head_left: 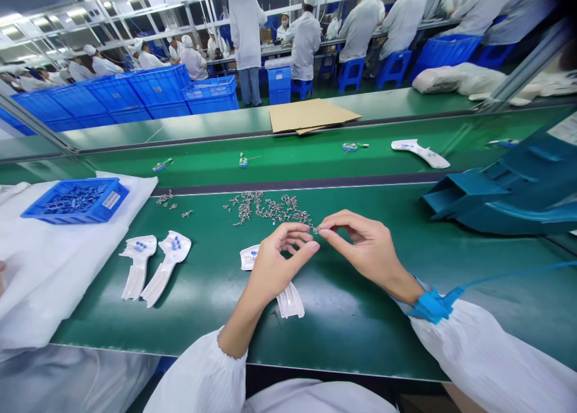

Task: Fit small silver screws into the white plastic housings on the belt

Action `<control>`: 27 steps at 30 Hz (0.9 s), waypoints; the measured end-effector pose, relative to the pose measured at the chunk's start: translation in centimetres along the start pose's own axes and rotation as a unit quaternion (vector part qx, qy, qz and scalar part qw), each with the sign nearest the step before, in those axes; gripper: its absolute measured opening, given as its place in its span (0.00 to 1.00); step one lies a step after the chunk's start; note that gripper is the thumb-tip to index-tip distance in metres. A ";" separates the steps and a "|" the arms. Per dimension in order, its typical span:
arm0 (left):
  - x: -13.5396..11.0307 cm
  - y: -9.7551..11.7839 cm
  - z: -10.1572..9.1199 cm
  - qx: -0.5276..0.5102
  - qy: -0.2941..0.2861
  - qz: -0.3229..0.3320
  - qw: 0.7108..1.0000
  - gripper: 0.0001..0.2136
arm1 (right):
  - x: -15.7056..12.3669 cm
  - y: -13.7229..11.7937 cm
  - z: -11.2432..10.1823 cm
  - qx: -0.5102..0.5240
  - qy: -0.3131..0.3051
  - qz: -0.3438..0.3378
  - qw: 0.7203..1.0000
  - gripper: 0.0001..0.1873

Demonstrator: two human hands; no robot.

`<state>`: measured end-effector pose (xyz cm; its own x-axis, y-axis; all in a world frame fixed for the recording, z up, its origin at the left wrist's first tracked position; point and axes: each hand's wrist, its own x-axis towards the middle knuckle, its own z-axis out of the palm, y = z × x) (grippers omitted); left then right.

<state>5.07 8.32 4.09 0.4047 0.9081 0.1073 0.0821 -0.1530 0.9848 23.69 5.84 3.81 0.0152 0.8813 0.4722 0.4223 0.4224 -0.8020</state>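
Hands meeting over the green desk [360, 317], fingertips nearly touching. Left hand [277, 263] curled, thumb and fingers pinched together near a tiny metal part [315, 228], too small to tell apart. Right hand [360, 244] likewise pinched at that same spot, blue wrist strap [430, 305] trailing a cord off right. Just beyond the fingers, scattered pile of small metal parts [265, 208] on the desk. Under the left hand, white plastic piece [288, 296] lying flat, partly hidden by the wrist. Farther left, two more white plastic pieces [155, 266] side by side, blue bits set in them. Far left, blue tray [76, 199] of parts on white sheet [49, 269]. At right, teal plastic chute [505, 190]. Beyond, conveyor belt [293, 154] with small items, cardboard [311, 115] lying flat behind it, white-coated workers seated farther back.
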 end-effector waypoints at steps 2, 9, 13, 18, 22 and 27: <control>0.0 -0.1 0.3 -0.004 0.001 -0.008 1.000 0.10 | -0.1 0.1 0.4 0.023 -0.002 0.019 1.000 0.05; 0.2 -0.4 0.5 -0.022 0.030 -0.017 0.999 0.09 | -0.4 0.1 0.8 0.016 -0.018 0.019 1.000 0.04; 0.2 -0.3 0.4 -0.037 0.010 -0.009 0.999 0.10 | -0.3 0.0 0.4 0.008 -0.030 -0.008 0.999 0.03; 0.1 -0.3 0.2 -0.016 -0.010 0.018 1.000 0.10 | 0.2 0.0 0.3 0.123 -0.061 0.072 0.988 0.07; 0.0 -0.1 0.2 0.038 -0.003 0.055 0.998 0.08 | 0.7 0.3 0.2 0.191 -0.095 0.159 0.964 0.15; -0.3 0.3 0.5 0.131 0.056 0.129 0.981 0.06 | 0.4 0.3 0.8 0.200 -0.046 0.149 0.967 0.16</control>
<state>5.41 7.82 4.32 0.3411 0.8610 0.3772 0.2270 -0.4649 0.8558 23.09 6.44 3.45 -0.0064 0.9840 0.1783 0.0275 0.1784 -0.9836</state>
